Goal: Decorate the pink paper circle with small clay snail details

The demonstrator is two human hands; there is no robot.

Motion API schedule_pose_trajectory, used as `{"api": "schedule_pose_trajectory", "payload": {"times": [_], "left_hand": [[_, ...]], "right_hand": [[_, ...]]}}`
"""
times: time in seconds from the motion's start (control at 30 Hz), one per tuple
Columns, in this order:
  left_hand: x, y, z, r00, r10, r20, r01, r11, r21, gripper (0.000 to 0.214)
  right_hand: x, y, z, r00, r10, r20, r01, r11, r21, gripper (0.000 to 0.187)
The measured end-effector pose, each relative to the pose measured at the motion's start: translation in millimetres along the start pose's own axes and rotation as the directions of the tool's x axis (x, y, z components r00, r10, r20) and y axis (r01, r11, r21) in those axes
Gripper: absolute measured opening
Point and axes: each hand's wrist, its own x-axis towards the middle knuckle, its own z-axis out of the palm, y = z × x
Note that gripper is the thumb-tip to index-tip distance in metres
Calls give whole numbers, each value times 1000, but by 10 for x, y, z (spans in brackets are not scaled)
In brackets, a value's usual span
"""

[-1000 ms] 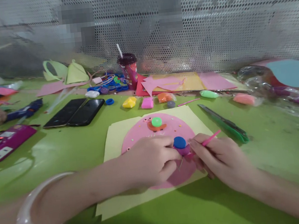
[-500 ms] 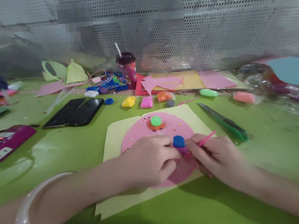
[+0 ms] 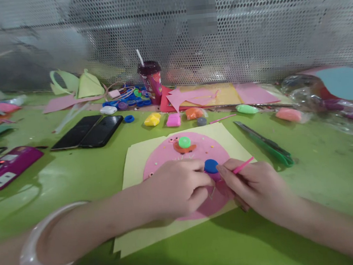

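Observation:
A pink paper disc [image 3: 163, 161] lies on a pale yellow sheet [image 3: 135, 161] on the green table. On the disc sits an orange clay snail with a green shell [image 3: 184, 144]. Nearer me is a second clay figure, purple with a blue shell [image 3: 211, 166]. My left hand [image 3: 177, 188] is curled with its fingertips pinching this figure from the left. My right hand [image 3: 256, 185] grips a thin pink stick tool [image 3: 244, 165], whose tip reaches the figure from the right.
A green utility knife [image 3: 266, 144] lies right of the sheet. Two black phones [image 3: 89, 132], clay lumps [image 3: 173, 120], a cup with a straw [image 3: 150, 83], coloured paper [image 3: 219, 97] and a magenta box [image 3: 6, 167] fill the back and left. A perforated metal wall stands behind.
Both hands stay on the purple and blue figure with only slight shifts. At the far left, another person's hand and a blue tool have gone from view.

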Motion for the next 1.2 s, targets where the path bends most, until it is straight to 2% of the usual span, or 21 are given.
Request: {"api": "schedule_pose_trajectory", "payload": {"times": [0.2, 0.43, 0.83, 1.2], "left_hand": [[-13, -9, 13, 1000, 8, -19, -8, 1000, -2, 24], [-5, -6, 2, 1000, -11, 26, 11, 1000, 6, 27], [-16, -7, -3, 1000, -9, 26, 9, 1000, 4, 26], [6, -24, 4, 999, 28, -30, -27, 999, 17, 25]], "right_hand": [[2, 11, 14, 1000, 0, 7, 0, 1000, -2, 48], [11, 19, -33, 999, -26, -39, 26, 1000, 9, 41], [27, 16, -32, 998, -55, -4, 55, 998, -23, 40], [6, 11, -31, 998, -55, 1, 55, 998, -30, 37]]}}
